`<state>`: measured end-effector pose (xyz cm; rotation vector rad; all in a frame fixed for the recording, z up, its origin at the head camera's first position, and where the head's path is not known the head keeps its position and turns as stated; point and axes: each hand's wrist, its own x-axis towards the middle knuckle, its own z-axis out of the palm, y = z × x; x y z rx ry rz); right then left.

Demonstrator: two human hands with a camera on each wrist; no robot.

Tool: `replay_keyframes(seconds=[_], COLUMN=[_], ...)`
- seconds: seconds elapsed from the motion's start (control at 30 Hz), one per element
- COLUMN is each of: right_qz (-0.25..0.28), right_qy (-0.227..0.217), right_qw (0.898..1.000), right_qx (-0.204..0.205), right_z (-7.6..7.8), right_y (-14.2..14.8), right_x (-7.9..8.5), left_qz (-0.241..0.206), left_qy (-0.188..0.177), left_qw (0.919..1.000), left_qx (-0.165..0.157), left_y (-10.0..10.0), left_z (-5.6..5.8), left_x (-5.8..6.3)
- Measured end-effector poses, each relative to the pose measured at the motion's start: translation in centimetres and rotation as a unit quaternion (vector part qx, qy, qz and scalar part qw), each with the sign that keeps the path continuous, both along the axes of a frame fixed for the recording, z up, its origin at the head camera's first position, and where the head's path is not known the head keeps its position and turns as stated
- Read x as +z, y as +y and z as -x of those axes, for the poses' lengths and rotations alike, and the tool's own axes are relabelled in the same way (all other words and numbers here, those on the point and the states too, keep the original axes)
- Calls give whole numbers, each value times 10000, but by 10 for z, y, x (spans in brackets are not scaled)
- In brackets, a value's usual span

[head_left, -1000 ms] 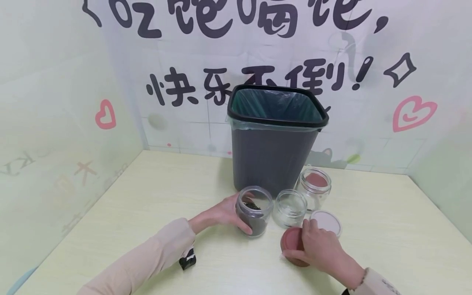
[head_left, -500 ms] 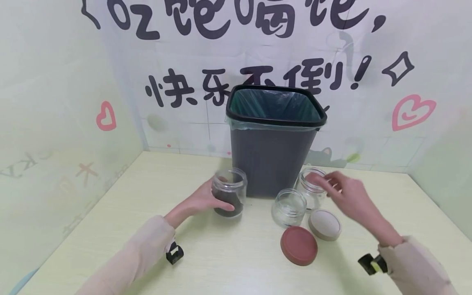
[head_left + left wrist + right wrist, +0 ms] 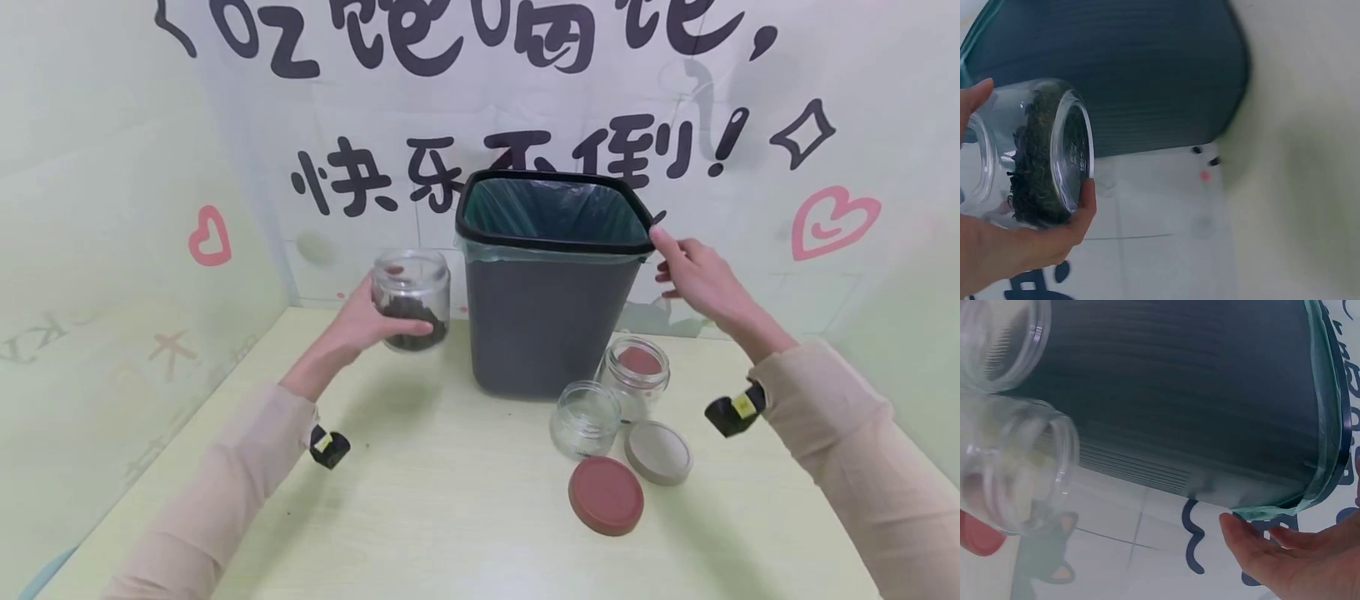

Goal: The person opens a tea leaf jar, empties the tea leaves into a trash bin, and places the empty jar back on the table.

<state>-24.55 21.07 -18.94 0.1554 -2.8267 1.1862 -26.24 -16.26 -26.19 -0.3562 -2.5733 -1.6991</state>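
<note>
My left hand (image 3: 358, 321) grips a clear glass jar (image 3: 414, 279) and holds it above the table, left of the dark bin (image 3: 543, 325). Dark dried leaves, like loose tea (image 3: 1038, 156), fill the jar's lower part; no lid is on its mouth. At the bin's right corner is my right hand (image 3: 701, 279), its thumb at the black rim (image 3: 555, 245) and its fingers loosely bent. In the right wrist view the thumb tip lies near the green liner (image 3: 1266, 512); whether it touches cannot be told.
Two unlidded glass jars, a short one (image 3: 585, 421) and a taller one (image 3: 636, 379), stand before the bin's right side. Near them lie a red lid (image 3: 606, 495) and a pale lid (image 3: 658, 452). Printed sheets (image 3: 360, 275) enclose the table.
My left hand has lifted the jar of leaves and carried it leftward beside the bin. My right hand has left the red lid, passed over the taller jar and risen to the bin's rim.
</note>
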Motion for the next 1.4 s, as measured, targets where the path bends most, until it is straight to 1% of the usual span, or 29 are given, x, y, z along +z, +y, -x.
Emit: replay_keyframes(seconds=[0.1,0.2,0.37,0.5,0.6,0.73,0.83,0.9,1.0,1.1,1.2,1.27,1.4], right_qz=[-120,-211,-450,-803,-1149,-1618,-1883,-2059,-2324,-2643,-2927,-3079,-3244], right_qy=[-97,-160,-251,-268,-238,-153,-174,-194,-189,-136,-32,31,65], right_qw=[9999,9996,9987,9964,9931,9866,9818,9782,9722,9640,9558,9509,9455], right_qx=[11,11,1,-15,15,112,183,203,227,245,284,304,280], right_z=[11,19,29,34,38,44,48,51,53,56,58,59,60], right_y=[-5,-8,-15,-22,-26,-31,-35,-37,-40,-41,-42,-43,-46], right_x=[11,19,29,35,39,45,48,50,51,51,52,51,50], left_qz=[119,387,936,1394,1696,2001,2329,2600,3063,3463,3797,4049,4447], left_qy=[330,612,840,1163,1412,1617,1794,1917,2091,2246,2449,2582,2823], left_qw=[9992,9965,9882,9767,9671,9568,9459,9365,9189,9009,8821,8667,8392], left_qx=[182,414,876,1143,1267,1354,1369,1361,1347,1340,1330,1347,1355], left_y=[-2,-2,3,9,16,30,40,47,57,66,76,82,93], left_z=[5,8,13,18,22,27,31,33,38,41,44,46,50], left_x=[22,43,72,92,106,122,132,138,145,149,151,150,149])
